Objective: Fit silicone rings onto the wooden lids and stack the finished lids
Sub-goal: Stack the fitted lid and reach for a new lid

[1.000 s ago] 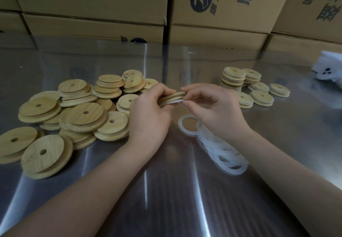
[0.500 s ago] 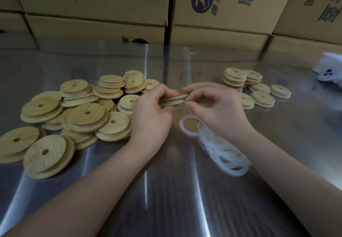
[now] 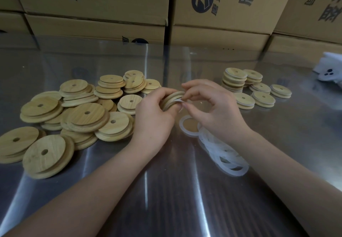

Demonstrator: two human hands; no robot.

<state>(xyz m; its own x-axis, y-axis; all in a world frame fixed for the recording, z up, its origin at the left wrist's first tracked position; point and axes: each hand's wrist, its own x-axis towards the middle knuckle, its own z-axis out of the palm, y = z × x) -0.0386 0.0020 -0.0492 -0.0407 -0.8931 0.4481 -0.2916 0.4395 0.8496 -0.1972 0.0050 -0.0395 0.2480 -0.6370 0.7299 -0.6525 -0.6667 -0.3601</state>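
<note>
A round wooden lid (image 3: 171,99) is held edge-on above the steel table, tilted up to the right. My left hand (image 3: 154,115) grips its left side. My right hand (image 3: 212,107) pinches a white silicone ring (image 3: 179,100) against the lid's right edge. Part of the ring is hidden by my fingers. A heap of bare wooden lids (image 3: 79,114) with centre holes lies to the left. Loose silicone rings (image 3: 222,149) lie under my right wrist. Finished lids (image 3: 235,78) with white rings stand in low stacks at the right.
Cardboard boxes (image 3: 218,5) wall off the back of the steel table (image 3: 166,190). A white cloth-like object (image 3: 329,70) lies at the far right edge. One silicone ring (image 3: 188,125) lies flat just in front of my hands.
The lid has tipped up more steeply between my hands, and my right fingers have shifted along its edge with the ring. The piles on the table have not moved.
</note>
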